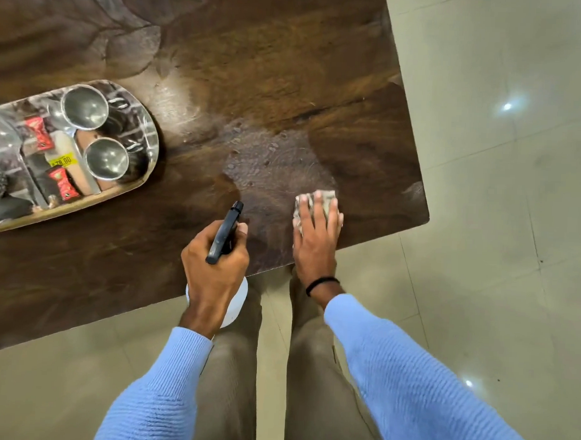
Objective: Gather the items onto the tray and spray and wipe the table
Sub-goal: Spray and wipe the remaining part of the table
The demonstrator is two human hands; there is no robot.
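My left hand (215,266) grips a spray bottle (225,232) with a black nozzle head and a white body, held over the near edge of the dark wooden table (287,71). My right hand (316,235) presses flat on a folded grey cloth (316,199) near the table's near right corner. A wet sprayed patch (274,160) glistens just beyond the cloth. At the left a shiny oval metal tray (147,126) holds two steel cups (85,107), red sachets (35,128) and a packet with a yellow price label (62,161).
The table's right edge and near edge border a pale tiled floor (497,194). My legs in beige trousers stand right against the near edge. A glass item (2,137) sits on the tray's left end, cut off by the frame.
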